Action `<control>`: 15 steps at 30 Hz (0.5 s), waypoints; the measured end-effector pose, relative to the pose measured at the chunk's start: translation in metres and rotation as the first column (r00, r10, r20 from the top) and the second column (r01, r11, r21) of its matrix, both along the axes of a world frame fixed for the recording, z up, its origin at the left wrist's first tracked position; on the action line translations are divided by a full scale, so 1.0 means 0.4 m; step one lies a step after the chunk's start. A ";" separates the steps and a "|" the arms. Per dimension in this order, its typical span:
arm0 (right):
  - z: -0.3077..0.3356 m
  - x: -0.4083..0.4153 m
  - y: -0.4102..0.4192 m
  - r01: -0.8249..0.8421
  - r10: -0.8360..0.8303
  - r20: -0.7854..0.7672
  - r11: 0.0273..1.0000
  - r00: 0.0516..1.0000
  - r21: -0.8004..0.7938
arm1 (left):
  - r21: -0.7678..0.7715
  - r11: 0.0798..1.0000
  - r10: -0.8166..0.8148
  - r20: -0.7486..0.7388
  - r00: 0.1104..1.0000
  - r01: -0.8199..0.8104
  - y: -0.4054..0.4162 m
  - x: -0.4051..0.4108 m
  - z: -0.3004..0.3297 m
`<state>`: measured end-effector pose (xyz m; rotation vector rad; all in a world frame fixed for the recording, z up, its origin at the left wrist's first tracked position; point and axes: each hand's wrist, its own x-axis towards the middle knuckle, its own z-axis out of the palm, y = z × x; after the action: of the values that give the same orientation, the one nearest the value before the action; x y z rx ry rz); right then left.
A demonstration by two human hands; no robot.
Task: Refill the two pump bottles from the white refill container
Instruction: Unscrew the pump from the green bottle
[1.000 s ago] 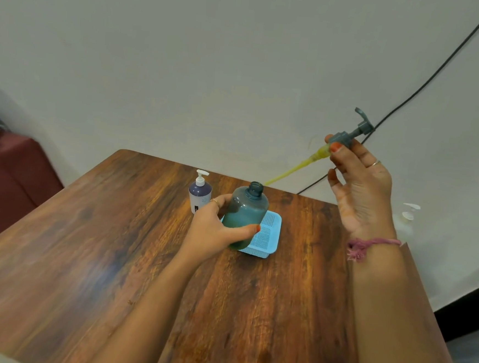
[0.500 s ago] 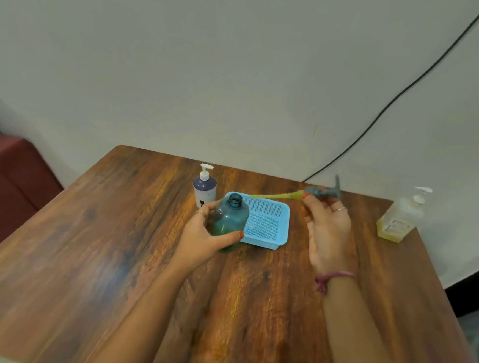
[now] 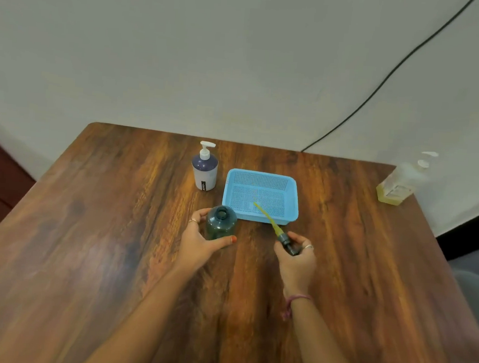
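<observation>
Your left hand [image 3: 199, 242] is wrapped around the dark green pump bottle [image 3: 220, 223], which stands upright on the wooden table [image 3: 83, 255] just near-left of the blue mesh basket [image 3: 261, 196], its neck open. Your right hand [image 3: 295, 257] pinches the grey pump head [image 3: 288, 242], with its yellow-coated dip tube [image 3: 265, 216] slanting out over the basket's near edge.

The green bottle is smooth, rounded translucent plastic; judge it light and easy to tip with the pump out, so keep your grip low around the belly rather than at the narrow neck. The dip tube looks thin and flexible, and wet with soap, so it will likely drip and slide; hold the pump by its rigid collar and let the tube rest in the perforated basket.

The second pump bottle [image 3: 204, 167], white body with a navy shoulder and white pump, stands to the far left of the basket with its pump on. The pale refill container [image 3: 398, 184], showing yellow liquid at its base, sits well apart at the far right corner of the table. It appears blurred, so its cap can't be made out. Expect it to be heavier and slick; take it around the body with a full grip.
</observation>
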<state>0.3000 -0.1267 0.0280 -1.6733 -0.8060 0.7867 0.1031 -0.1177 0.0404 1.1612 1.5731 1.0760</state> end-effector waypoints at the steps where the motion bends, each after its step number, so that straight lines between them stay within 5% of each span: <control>1: -0.022 -0.009 -0.009 0.004 -0.003 0.044 1.000 0.999 -0.031 | -0.013 1.000 -0.007 -0.019 1.000 0.006 0.002 -0.005 -0.011; 15: -0.176 -0.133 -0.127 0.076 -0.049 0.210 0.990 0.976 -0.121 | -0.103 0.991 -0.101 -0.100 0.990 0.091 0.001 -0.028 -0.096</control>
<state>0.2468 -0.1776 -0.0423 -1.9098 -0.8559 0.6388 0.0920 -0.1174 0.0021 1.2310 1.6149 0.8776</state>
